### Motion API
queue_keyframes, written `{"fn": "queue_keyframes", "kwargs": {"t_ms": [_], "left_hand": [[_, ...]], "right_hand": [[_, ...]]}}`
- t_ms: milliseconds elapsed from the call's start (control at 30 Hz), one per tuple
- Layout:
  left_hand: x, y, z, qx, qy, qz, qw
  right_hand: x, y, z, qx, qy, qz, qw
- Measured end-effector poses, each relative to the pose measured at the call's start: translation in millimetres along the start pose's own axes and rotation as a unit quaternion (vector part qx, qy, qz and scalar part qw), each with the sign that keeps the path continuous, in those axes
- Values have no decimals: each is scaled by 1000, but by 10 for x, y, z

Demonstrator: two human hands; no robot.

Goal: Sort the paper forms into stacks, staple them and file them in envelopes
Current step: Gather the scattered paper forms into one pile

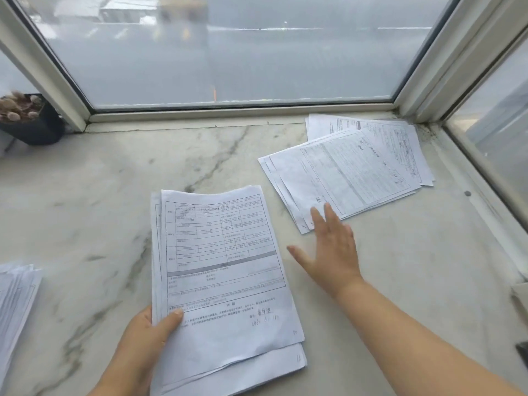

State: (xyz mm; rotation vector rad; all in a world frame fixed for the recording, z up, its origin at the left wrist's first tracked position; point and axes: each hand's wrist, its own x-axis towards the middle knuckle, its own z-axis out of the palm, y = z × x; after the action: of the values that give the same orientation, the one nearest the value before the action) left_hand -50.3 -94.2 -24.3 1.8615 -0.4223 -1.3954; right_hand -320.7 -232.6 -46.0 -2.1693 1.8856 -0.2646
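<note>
My left hand [148,335] grips a sheaf of printed forms [223,281] by its lower left corner, thumb on top of the top sheet. The sheaf lies in the middle of the marble sill, slightly fanned. My right hand [331,250] is flat with straight, spread fingers, and its fingertips touch the near corner of a loose pile of forms [354,170] at the right. A third stack of forms [14,304] shows at the left edge, partly cut off.
The marble sill [100,201] ends at a window frame [237,112] at the back and another on the right. A black pot with dried stems [28,118] stands at the far left corner. A dark object [523,351] peeks in at the right edge.
</note>
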Motion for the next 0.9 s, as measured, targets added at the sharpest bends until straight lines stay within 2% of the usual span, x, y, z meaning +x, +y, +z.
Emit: {"fn": "queue_keyframes", "kwargs": {"t_ms": [67, 167, 233, 367, 433, 500, 567, 633, 700, 800, 900], "left_hand": [[20, -14, 22, 2, 20, 10, 1000], [46, -9, 37, -7, 24, 7, 1000], [64, -21, 27, -16, 19, -2, 1000], [59, -18, 21, -29, 6, -12, 999], [43, 2, 21, -35, -1, -22, 999], [47, 37, 3, -39, -13, -40, 998], [65, 84, -44, -42, -34, -68, 996], [69, 154, -99, -42, -60, -101, 992], [60, 218, -152, -41, -73, -123, 989], [68, 249, -206, -40, -84, -128, 987], [51, 279, -181, -56, -97, -75, 991]], "right_hand": [[352, 183, -94, -9, -74, 105, 992], [598, 310, -85, -8, -113, 155, 981], [641, 355, -46, -14, -87, 159, 983], [743, 541, -123, -43, 7, 88, 995], [762, 583, -220, 7, 9, 108, 994], [716, 493, -350, 119, 31, 111, 986], [522, 253, -460, 286, 33, 43, 957], [233, 23, -486, 338, 14, -45, 940], [-62, -126, -414, 325, -25, -109, 939], [-414, -225, -189, 277, -129, -173, 937], [-657, -246, 141, 191, -181, -196, 945]]}}
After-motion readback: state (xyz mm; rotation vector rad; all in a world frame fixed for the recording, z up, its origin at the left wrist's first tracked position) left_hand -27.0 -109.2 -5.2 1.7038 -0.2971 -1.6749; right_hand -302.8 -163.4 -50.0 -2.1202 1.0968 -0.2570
